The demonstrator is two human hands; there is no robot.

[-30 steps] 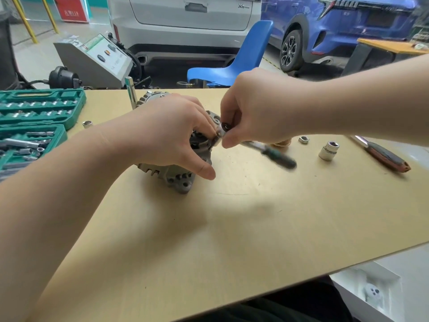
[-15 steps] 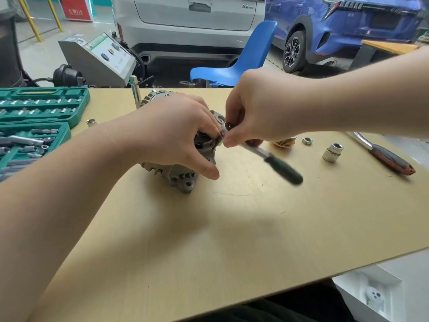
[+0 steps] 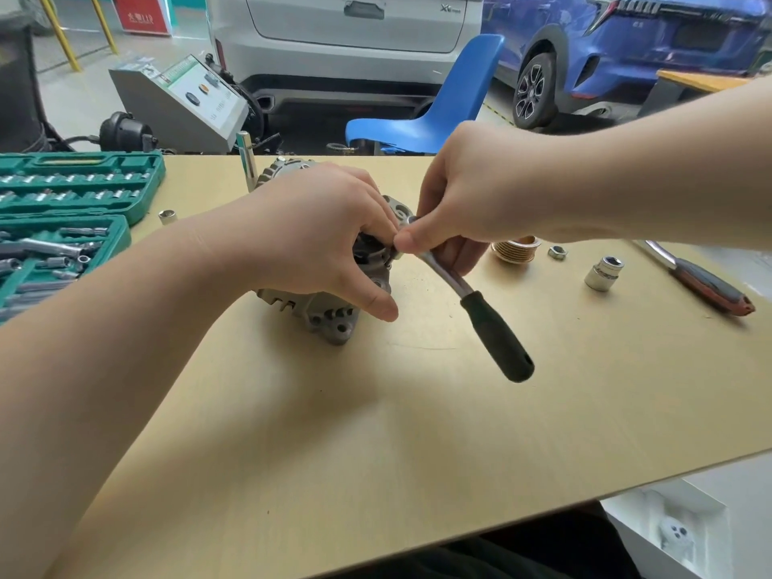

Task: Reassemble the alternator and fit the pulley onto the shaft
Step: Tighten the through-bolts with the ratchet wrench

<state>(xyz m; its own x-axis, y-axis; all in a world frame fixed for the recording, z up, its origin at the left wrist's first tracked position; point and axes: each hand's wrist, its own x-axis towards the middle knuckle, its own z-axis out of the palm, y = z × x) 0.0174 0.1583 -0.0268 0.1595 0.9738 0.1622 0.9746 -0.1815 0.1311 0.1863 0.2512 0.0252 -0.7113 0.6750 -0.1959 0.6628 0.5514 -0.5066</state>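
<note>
Green socket set case (image 3: 75, 190) open at table's left edge, left of left hand. Loose socket (image 3: 167, 216) beside case. Blue chair (image 3: 434, 119) beyond hands. White car (image 3: 346, 39), blue car (image 3: 626, 48) behind. Grey machine (image 3: 179, 102) far left.

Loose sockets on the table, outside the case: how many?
2. A small socket beside the green case, left of the alternator; a larger socket on the right near the nut. Hands may hide more.
</note>
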